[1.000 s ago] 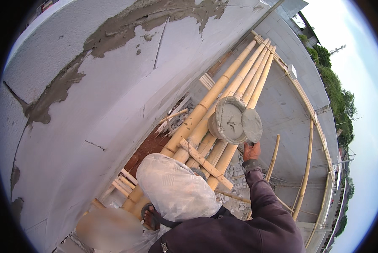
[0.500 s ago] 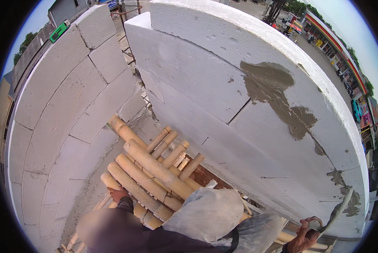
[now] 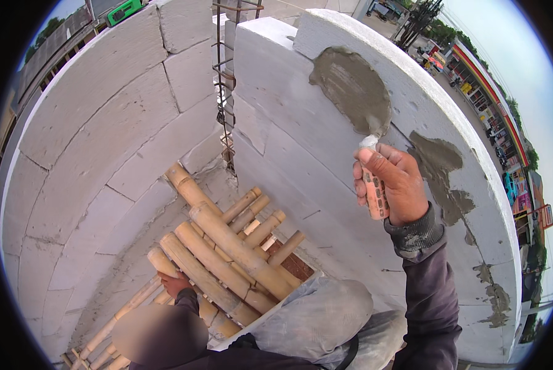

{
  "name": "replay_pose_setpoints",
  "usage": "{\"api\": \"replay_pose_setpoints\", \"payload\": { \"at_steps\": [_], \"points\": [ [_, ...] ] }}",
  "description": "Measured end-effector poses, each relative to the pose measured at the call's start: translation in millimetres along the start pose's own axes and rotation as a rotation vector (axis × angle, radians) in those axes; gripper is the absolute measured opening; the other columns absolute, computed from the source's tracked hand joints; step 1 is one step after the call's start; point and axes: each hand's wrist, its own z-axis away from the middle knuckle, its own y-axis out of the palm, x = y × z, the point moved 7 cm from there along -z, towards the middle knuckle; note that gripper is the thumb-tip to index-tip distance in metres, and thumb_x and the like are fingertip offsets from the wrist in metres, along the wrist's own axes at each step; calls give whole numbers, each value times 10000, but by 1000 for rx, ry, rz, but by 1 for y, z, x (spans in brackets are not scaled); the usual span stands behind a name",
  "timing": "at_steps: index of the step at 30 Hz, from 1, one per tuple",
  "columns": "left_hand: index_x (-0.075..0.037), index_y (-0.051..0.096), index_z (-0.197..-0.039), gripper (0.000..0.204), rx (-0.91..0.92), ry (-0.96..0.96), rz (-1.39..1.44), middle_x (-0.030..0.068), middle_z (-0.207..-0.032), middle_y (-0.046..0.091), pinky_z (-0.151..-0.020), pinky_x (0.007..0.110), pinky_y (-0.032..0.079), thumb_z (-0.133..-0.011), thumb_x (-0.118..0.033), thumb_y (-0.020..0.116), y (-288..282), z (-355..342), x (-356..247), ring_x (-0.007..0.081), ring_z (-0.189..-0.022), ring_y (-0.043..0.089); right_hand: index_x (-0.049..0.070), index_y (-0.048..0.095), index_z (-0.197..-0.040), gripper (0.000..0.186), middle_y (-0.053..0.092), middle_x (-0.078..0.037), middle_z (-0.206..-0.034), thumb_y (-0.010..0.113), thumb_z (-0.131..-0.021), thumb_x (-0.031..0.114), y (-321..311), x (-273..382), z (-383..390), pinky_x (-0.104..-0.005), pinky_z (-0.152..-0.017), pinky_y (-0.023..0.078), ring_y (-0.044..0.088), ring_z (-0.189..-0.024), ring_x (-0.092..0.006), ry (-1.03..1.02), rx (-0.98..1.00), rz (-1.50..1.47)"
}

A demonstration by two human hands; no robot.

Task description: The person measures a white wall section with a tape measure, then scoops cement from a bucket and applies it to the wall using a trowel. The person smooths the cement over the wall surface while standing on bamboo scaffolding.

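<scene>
My right hand (image 3: 403, 182) is closed round the orange and grey handle of a trowel (image 3: 375, 196). Its blade, coated in grey mortar, lies over the joint near the top of the right-hand block wall (image 3: 338, 203). Just right of the blade, a smear of wet mortar (image 3: 440, 163) runs down along the joint. Low on the left, my left hand (image 3: 176, 283) grips the end of a bamboo pole (image 3: 162, 262), its fingers partly hidden.
Several bamboo poles (image 3: 239, 246) form a platform beneath me, near my knees. A second block wall (image 3: 110, 142) curves up on the left, with a green tool (image 3: 126, 11) on top. Steel reinforcing bars (image 3: 222, 80) stand in the corner gap. Beyond the right wall lies a street.
My right hand has swung up and left with the trowel, from the wall's lower right to its upper joint. The view has shifted slightly; my left hand stays on the bamboo.
</scene>
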Motion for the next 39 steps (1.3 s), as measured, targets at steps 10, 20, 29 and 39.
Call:
{"api": "replay_pose_setpoints", "payload": {
  "at_steps": [10, 20, 29, 39],
  "points": [
    [-1, 209, -1532, 864, -19, 32, 81, 267, -1326, 503, -956, 474, 486, -891, -343, 677, -3, 2, 1, 413, -1168, 555, -32, 605, -909, 262, 610, -39, -722, 721, -915, 203, 30, -15, 11, -238, -542, 480, 595, -608, -95, -374, -237, 519],
    [-3, 200, -1534, 861, 13, 21, 117, 270, -1354, 481, -958, 487, 481, -894, -314, 685, -9, 4, -2, 427, -1163, 551, -27, 631, -914, 295, 598, -41, -705, 689, -934, 262, 36, 33, -21, -237, -509, 483, 590, -568, -94, -352, -259, 296],
    [-2, 196, -1533, 842, 27, 20, 124, 277, -1345, 476, -955, 487, 483, -903, -302, 668, -13, 6, -6, 433, -1157, 551, 6, 608, -882, 320, 622, -63, -733, 674, -941, 313, 62, 14, -56, -252, -484, 499, 604, -547, -116, -26, -19, -78],
    [4, 199, -1530, 835, -21, 46, 134, 269, -1332, 480, -941, 482, 493, -909, -309, 660, -8, 5, -2, 430, -1143, 556, -48, 585, -921, 249, 646, -81, -737, 698, -931, 174, 78, -15, -43, -271, -486, 484, 593, -558, -105, -381, -303, -18]
  ]
}}
